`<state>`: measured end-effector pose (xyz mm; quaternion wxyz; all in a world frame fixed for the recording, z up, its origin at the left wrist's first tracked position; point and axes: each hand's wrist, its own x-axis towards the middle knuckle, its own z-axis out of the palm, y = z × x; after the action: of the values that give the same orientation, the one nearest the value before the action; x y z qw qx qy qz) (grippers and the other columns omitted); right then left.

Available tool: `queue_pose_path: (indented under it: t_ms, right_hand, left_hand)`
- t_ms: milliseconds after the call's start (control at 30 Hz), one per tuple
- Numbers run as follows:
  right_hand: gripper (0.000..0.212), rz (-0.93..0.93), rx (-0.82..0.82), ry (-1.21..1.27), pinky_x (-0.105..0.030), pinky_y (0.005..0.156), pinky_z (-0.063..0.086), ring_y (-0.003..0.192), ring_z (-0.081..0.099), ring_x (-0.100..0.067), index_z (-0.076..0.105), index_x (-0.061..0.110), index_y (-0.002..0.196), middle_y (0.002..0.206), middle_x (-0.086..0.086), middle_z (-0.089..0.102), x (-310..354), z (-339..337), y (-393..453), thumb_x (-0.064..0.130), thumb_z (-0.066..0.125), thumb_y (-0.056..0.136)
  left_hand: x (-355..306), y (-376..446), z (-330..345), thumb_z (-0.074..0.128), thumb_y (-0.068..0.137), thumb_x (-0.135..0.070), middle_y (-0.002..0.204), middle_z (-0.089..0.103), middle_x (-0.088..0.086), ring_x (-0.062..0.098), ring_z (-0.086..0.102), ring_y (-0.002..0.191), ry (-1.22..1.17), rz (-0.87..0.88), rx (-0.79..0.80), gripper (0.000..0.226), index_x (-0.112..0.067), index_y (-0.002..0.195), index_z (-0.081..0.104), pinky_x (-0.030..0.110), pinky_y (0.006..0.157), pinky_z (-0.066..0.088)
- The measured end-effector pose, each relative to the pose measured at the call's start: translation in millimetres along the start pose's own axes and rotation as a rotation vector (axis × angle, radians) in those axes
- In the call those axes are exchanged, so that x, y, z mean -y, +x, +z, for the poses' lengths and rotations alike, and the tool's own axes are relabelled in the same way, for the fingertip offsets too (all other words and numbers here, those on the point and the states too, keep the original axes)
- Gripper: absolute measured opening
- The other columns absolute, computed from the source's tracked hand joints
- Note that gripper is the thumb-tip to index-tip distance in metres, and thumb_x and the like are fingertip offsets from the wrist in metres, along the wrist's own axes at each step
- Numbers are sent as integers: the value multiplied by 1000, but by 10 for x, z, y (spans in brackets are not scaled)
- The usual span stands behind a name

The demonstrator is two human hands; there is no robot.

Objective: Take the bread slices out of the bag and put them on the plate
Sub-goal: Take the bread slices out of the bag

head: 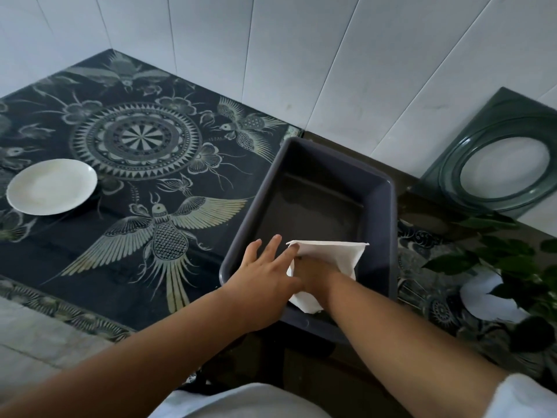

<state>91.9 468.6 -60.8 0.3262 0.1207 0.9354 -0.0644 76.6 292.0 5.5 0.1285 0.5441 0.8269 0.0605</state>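
A white paper bag (331, 254) lies in the near end of a dark purple plastic tub (388, 224). My right hand (315, 274) reaches into the bag's mouth, its fingers hidden inside. My left hand (265, 267) rests with spread fingers on the bag's left edge and the tub's near rim. No bread is visible. An empty white plate (51, 187) sits on the dark patterned tablecloth (135, 164) at the far left, well away from both hands.
A dark green board with an oval opening (497, 164) leans on the white tiled wall at the right. A leafy plant (494, 254) and a white pot (488, 300) stand right of the tub. The table's near edge runs along the lower left.
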Motion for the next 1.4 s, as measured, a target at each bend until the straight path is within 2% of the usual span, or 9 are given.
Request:
queue_pose_path:
  t_ms: [133,367,533,633,700,833,1133,1300,1400]
  right_hand:
    - [56,14,-40,-54,-50,106,41,128,53,-30,41,16,145,143,-10,55,-30,56,-24,39,52,95]
    - [45,-95,-163,-171,-46,98,47,119,58,-31,46,15,136,135,-9,59,-87,33,-234,34,47,95]
    - [19,-11,21,-194,-40,87,50,98,60,-27,52,26,111,118,-3,63,-103,-217,-372,33,52,93]
    - [30,-6,55,-125,-36,94,45,103,56,-24,55,22,124,118,-1,60,-169,-341,-566,35,42,100]
    - [30,-39,-101,-168,-35,77,49,89,59,-21,57,24,124,106,-1,64,-216,-426,-781,30,53,95]
    - [23,-50,-273,-200,-31,51,34,58,43,-14,43,33,97,74,7,47,-255,-661,-1180,30,60,81]
    - [34,-63,-420,-358,-28,43,24,53,38,-7,30,33,79,67,9,42,-284,-1286,-1841,33,64,80]
    - [33,-107,-467,-395,-28,44,27,55,43,-8,31,33,79,68,9,44,-257,-1571,-2085,35,64,75]
    - [30,-131,-482,-375,-28,44,29,55,43,-7,39,32,85,68,10,45,-284,-1656,-2165,36,67,74]
  left_hand:
    - [32,-17,27,58,92,-22,164,10,14,42,2,149,-4,30,-47,45,-37,132,45,61,115,10]
    - [41,43,42,56,93,-38,160,27,15,36,22,147,-81,146,-175,41,-42,133,50,53,110,32]
    - [133,56,69,56,92,-40,163,16,16,32,14,150,-88,204,-144,53,-46,142,41,50,110,34]
    - [156,60,49,56,92,-45,165,13,10,27,7,151,-159,202,-119,66,-47,149,23,47,115,27]
    - [146,55,17,58,91,-46,165,15,6,22,7,151,-312,169,-112,75,-41,152,14,48,118,24]
    - [94,85,-49,61,92,-43,160,29,5,17,16,148,-482,125,-167,76,-20,154,23,50,118,25]
    - [-143,356,-413,77,62,-63,146,38,-10,14,25,138,-596,50,-233,105,-31,149,28,51,115,26]
    - [-308,476,-564,85,64,-37,115,68,-8,11,64,109,-1040,130,-243,67,-31,123,54,41,94,55]
    - [-373,482,-594,83,72,-23,104,73,-8,12,69,98,-1153,160,-345,46,-27,113,61,24,81,55]
